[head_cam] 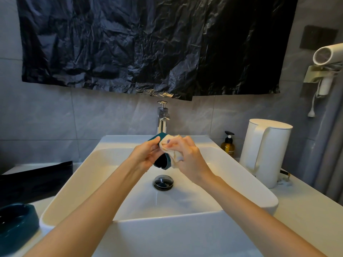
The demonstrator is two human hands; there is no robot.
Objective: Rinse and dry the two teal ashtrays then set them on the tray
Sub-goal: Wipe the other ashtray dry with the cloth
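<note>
Two hands are working above the back half of the white sink (pixel 74 184): the left hand (pixel 146 154) is gripping a teal ashtray (pixel 161 163), tilted on edge, while the right hand (pixel 189 160) is pinching a cream cloth (pixel 171 147) and pressing it against that ashtray's rim. Its twin, the second ashtray (pixel 16 223), is sitting upright on the counter (pixel 304 210) beside the sink's front left corner, near the black tray (pixel 37 179) at the counter's left edge.

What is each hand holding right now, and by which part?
Left hand grips a teal ashtray by its rim; right hand holds a bunched cloth against it.
</note>
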